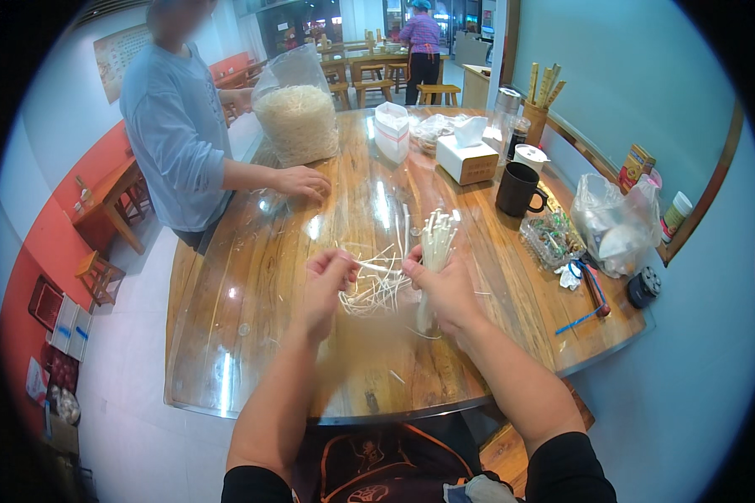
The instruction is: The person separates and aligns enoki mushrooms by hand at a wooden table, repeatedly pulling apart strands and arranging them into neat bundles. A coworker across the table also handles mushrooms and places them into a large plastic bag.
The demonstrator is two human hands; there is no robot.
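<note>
My right hand (443,283) is closed around a bundle of white enoki mushrooms (438,242), caps pointing away from me. To its left, my left hand (328,280) pinches thin pale strands between thumb and fingertips. Between and below the hands, a loose tangle of enoki stems (374,292) lies on the glass-covered wooden table (277,352). A few longer stems (402,229) lie just beyond, pointing away. The lower end of the bundle is partly hidden by my right hand.
Across the left side, a person (182,138) stands by a large clear bag of pale shreds (297,122), one hand on the table. Right of centre are a white paper bag (392,133), tissue box (467,157), black mug (518,188), plastic tray (550,242) and plastic bag (616,229).
</note>
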